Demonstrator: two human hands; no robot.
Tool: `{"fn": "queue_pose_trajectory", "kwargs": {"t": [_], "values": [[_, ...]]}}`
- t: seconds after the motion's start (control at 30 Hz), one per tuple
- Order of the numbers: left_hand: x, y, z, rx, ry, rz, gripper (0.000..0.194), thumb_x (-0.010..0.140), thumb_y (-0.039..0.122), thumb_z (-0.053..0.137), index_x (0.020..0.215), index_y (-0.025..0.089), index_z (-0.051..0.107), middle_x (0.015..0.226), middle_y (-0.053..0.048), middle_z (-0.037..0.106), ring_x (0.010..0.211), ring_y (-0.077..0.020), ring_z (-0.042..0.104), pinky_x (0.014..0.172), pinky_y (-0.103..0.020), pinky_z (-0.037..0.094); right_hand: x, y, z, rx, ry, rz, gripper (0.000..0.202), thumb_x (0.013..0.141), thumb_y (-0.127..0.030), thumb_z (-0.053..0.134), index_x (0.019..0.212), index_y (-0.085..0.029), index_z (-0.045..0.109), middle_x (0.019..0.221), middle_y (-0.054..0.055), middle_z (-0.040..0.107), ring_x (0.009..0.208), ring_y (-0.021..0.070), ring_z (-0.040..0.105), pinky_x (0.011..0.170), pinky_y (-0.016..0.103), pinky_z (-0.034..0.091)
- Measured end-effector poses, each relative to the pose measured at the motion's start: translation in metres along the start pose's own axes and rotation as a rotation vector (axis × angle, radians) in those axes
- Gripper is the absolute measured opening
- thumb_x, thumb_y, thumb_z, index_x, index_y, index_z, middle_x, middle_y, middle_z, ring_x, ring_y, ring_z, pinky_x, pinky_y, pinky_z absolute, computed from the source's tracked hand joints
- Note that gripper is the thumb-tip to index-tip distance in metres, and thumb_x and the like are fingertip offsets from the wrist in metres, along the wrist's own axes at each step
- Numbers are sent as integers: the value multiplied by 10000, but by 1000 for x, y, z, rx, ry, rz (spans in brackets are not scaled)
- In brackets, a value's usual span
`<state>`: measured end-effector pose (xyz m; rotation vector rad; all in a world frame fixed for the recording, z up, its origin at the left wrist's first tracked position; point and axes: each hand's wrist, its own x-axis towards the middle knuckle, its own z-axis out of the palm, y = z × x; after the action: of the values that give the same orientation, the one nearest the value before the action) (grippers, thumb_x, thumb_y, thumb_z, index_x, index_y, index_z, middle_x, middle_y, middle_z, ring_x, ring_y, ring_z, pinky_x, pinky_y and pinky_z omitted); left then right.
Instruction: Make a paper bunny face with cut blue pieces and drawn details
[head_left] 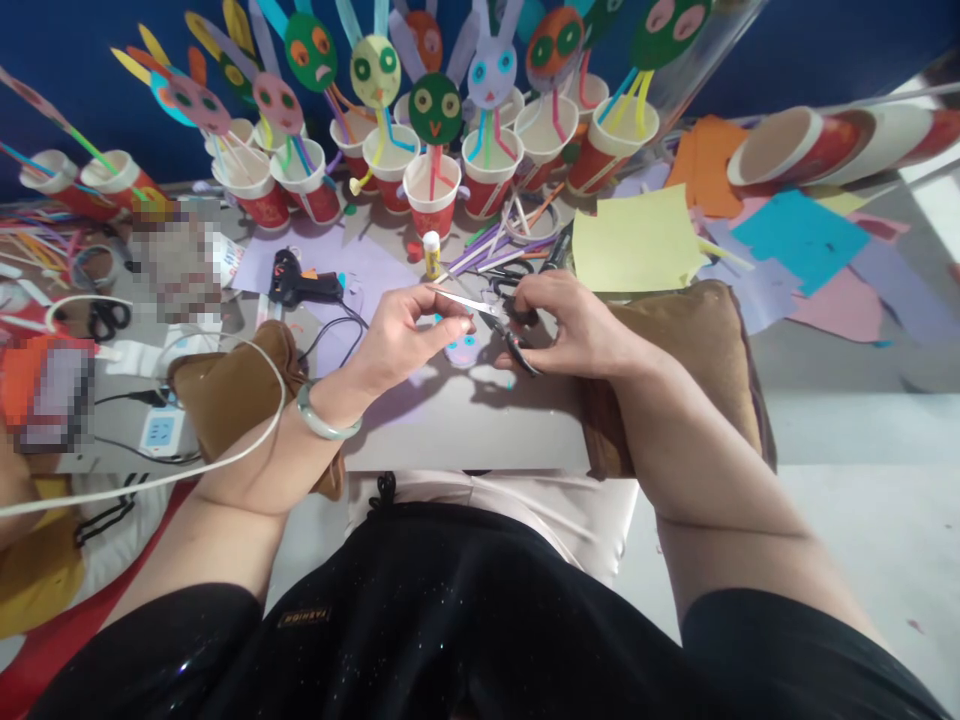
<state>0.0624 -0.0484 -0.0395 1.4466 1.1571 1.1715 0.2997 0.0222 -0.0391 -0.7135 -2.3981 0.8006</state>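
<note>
Holding the scissors (504,322) in your right hand (570,325), you had your fingers curled through the black handles, clenched around them, with the blades pointing left toward your other hand. Your left hand (405,335) pinched a small paper piece (459,300) between thumb and forefinger, right at the blade tips; whether the blades had bitten into it could not be told. Just below your left fingertips lay a purple paper face (463,348) on the table (465,430), close under the scissors. A pale bracelet (324,420) sat on your left wrist, and both forearms rested on brown cushions (705,330).

Beyond your fingers, a little glue bottle (432,254) stood upright, and to the left of it a black glue gun (300,285) lay on a purple sheet (367,262). Farther out past your fingertips stood a row of red paper cups (431,205), each topped with a coloured paper face on straws. To the right of your right knuckles lay a yellow sheet (634,245), and well beyond it a blue sheet (799,235) among other paper scraps. A stack of cups (795,148) lay on its side at the far right. Another pair of scissors (105,318) lay well to the left of your left hand.
</note>
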Motion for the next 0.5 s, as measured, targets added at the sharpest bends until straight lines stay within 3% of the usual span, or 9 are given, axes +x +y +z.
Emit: {"fn": "queue_pose_trajectory", "kwargs": {"t": [0.13,0.5], "values": [[1,-1,-2,-55,-29,-7,98,829,282,778,843,192,742,811,-11,772,779,-156,735,730,-283,605,-2,3,-7,-80,-48,-33,475,774,-585,796,752,-239,472,724,-19,580,688,159,488,845,379,399],[3,1,-3,-59,67,44,143,775,303,818,843,202,741,846,-14,783,809,-156,738,727,-266,596,-3,5,-4,-86,-27,-61,482,783,-603,791,753,-237,478,737,-14,573,697,169,500,936,420,415]]}}
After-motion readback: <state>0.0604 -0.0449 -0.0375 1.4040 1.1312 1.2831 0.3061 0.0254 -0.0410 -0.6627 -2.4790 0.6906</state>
